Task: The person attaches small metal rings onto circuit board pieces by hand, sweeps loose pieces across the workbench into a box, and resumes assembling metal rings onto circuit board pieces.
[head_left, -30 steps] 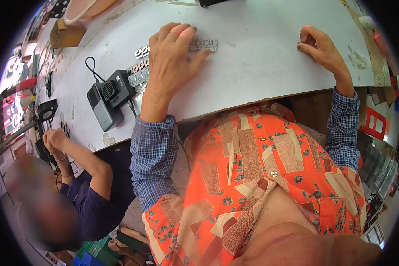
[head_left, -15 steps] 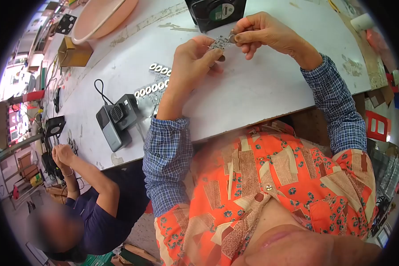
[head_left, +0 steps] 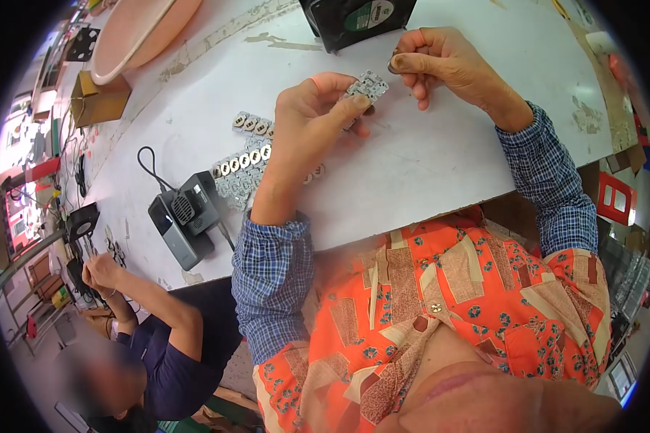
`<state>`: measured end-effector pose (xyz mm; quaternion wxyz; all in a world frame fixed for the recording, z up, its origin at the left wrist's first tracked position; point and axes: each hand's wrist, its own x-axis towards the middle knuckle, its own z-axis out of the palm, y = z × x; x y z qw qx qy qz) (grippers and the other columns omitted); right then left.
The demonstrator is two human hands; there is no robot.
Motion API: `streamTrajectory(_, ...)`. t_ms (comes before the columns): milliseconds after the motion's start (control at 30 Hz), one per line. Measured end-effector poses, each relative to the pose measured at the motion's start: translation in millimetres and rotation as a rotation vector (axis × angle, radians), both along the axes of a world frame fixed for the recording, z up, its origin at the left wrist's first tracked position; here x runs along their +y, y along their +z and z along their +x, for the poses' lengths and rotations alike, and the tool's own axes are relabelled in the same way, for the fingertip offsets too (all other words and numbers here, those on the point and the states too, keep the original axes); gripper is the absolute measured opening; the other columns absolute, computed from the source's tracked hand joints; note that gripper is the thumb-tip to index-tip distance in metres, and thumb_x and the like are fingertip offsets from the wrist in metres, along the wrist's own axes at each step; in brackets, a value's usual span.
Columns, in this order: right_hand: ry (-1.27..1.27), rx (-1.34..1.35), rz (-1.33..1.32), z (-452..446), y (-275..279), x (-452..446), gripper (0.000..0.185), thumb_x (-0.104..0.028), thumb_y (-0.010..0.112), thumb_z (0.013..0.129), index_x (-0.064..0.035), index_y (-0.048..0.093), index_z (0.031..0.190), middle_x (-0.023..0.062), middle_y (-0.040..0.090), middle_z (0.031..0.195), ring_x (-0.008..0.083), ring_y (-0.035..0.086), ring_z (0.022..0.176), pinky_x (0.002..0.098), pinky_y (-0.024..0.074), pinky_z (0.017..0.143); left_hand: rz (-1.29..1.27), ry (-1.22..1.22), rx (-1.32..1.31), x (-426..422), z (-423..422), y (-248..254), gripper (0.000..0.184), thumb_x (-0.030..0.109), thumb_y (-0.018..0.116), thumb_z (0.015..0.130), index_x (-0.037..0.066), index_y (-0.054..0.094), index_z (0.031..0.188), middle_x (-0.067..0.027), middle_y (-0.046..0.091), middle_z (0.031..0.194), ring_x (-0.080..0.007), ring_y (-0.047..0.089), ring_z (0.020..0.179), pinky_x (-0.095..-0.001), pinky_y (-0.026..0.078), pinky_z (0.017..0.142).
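Between its thumb and fingers, my left hand (head_left: 318, 108) grips a small silvery panel of joined pieces (head_left: 369, 86), raised above the white table. To the right of the panel, apart from it, my right hand (head_left: 448, 68) pinches a small dark round object (head_left: 394, 65), partly hidden by the fingertips. Rows of similar silvery pieces with round light rings (head_left: 244, 160) lie on the table left of my left forearm, which covers part of them.
A black fan-like box (head_left: 357, 22) stands beyond my hands. Left are a grey power bank (head_left: 180, 234) with a small dark device, a cardboard box (head_left: 100, 99) and a pink basin (head_left: 133, 36). A co-worker (head_left: 173, 339) sits at the lower left.
A second ago my left hand was over the rows and my right hand was at the far right. Both came together near the black box; since then, my right hand has moved slightly away from the panel.
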<state>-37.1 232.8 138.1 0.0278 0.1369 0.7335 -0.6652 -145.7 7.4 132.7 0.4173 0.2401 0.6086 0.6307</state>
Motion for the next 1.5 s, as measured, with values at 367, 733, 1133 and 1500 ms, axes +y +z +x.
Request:
streamTrajectory(367, 0.012, 0.010, 0.009, 7.5, 5.8, -5.9, 0.024, -0.024, 0.068, 0.097, -0.0019, 0.063, 0.090, 0.0037, 0.063, 0.071, 0.0082, 0.062, 0.053, 0.0231, 0.0544, 0.048, 0.001, -0.003, -0.036, 1.1, 9.4, 2.1, 0.020, 0.003, 0.068, 0.091, -0.008, 0.064, 0.107, -0.0137, 0.072, 0.087, -0.0148, 0.070, 0.067, -0.0238, 0.055, 0.054)
streamTrajectory(733, 0.121, 0.073, 0.135, 5.6, -3.5, -12.8, 0.016, -0.018, 0.064, 0.100, -0.0016, 0.064, 0.097, 0.0009, 0.062, 0.074, 0.0057, 0.061, 0.059, 0.0203, 0.0529, 0.048, 0.479, 0.290, -0.064, -6.1, -4.1, 1.2, 0.021, -0.007, 0.058, 0.087, -0.001, 0.064, 0.106, -0.0116, 0.072, 0.100, -0.0178, 0.069, 0.094, -0.0332, 0.054, 0.090)
streamTrajectory(1133, 0.062, 0.344, 0.033, 1.1, -2.9, -30.7, 0.014, -0.014, 0.065, 0.099, -0.0013, 0.062, 0.101, 0.0024, 0.064, 0.078, 0.0056, 0.062, 0.063, 0.0212, 0.0526, 0.053, 0.432, 0.603, -0.163, 4.5, 21.0, -5.6, 0.026, 0.009, 0.071, 0.094, 0.001, 0.056, 0.114, -0.0084, 0.065, 0.107, -0.0179, 0.066, 0.099, -0.0386, 0.060, 0.082)
streamTrajectory(1500, 0.058, 0.313, -0.046, -4.4, -7.8, -26.6, 0.018, -0.020, 0.067, 0.099, -0.0025, 0.062, 0.098, 0.0037, 0.064, 0.075, 0.0074, 0.063, 0.059, 0.0222, 0.0537, 0.049, 0.453, 0.586, -0.194, 21.0, 33.9, -12.0, 0.023, 0.012, 0.067, 0.098, 0.003, 0.052, 0.113, -0.0084, 0.066, 0.107, -0.0185, 0.068, 0.097, -0.0393, 0.061, 0.086)
